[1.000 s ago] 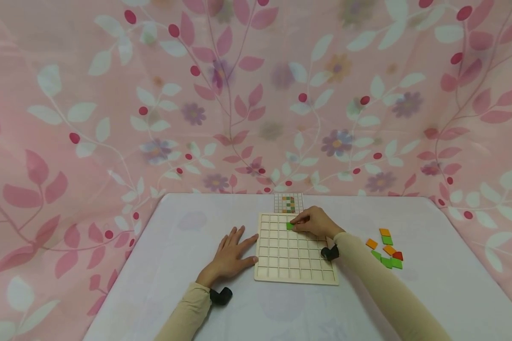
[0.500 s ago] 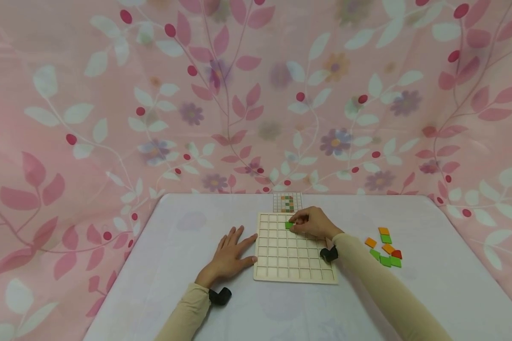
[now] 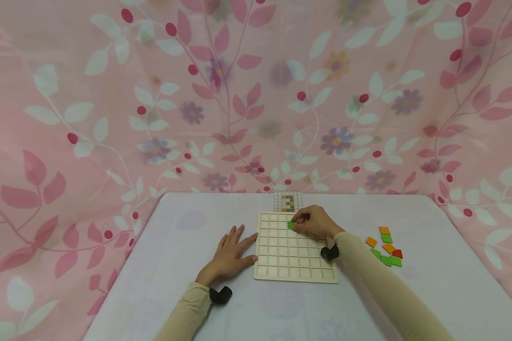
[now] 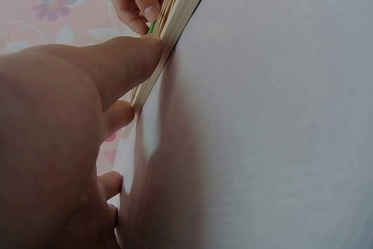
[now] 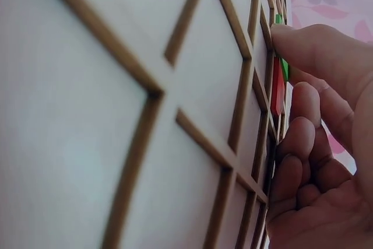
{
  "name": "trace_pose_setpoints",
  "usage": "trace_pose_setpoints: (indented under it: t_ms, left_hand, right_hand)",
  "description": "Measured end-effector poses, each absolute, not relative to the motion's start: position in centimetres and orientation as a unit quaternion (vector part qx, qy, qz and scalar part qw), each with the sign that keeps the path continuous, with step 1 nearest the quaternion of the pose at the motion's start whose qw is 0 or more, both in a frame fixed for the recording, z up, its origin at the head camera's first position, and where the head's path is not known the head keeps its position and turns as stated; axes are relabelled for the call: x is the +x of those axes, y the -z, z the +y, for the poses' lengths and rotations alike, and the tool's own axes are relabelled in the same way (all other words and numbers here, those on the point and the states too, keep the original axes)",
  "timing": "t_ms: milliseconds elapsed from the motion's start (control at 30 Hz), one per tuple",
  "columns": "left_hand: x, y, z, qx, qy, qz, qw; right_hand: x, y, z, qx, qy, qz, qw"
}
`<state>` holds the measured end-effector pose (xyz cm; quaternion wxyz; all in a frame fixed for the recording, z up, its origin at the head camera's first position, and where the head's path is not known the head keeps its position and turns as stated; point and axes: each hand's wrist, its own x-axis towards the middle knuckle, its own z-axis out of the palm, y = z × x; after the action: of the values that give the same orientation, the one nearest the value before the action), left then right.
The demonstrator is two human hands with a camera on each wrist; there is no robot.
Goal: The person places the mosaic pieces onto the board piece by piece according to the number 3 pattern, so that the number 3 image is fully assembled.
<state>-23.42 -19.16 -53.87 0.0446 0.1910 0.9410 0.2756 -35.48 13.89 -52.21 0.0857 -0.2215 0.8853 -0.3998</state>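
In the head view, a square wooden board (image 3: pixel 296 258) with a raised grid lies on the table. My right hand (image 3: pixel 316 221) is over its upper part, pinching a green tile (image 3: pixel 291 225) between thumb and fingertips. In the right wrist view the green tile (image 5: pixel 284 69) is at the fingertips, beside a red tile (image 5: pixel 278 86) at the grid; whether the green one is fully seated in a cell I cannot tell. My left hand (image 3: pixel 229 258) lies with fingers spread on the table, its thumb and index fingertip touching the board's left edge.
Behind the board lies a small card (image 3: pixel 288 201) printed with a coloured grid pattern. Loose orange tiles (image 3: pixel 384 230), green tiles (image 3: pixel 386 260) and a red piece (image 3: pixel 397 254) lie to the right. A floral curtain (image 3: pixel 256 94) hangs behind the white table (image 3: pixel 196 208).
The green tile, in my right hand's fingertips, has shifted very slightly to the right. My left hand stays at the board's edge.
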Motion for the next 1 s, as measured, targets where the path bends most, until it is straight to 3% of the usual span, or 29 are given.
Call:
trace_pose_setpoints:
  t_ms: [1000]
  left_hand:
    - [-23.31,53.71,-19.04,0.188,-0.278,0.941,0.049]
  right_hand:
    - [-35.3,52.3,14.21,-0.242,0.398,0.882,0.075]
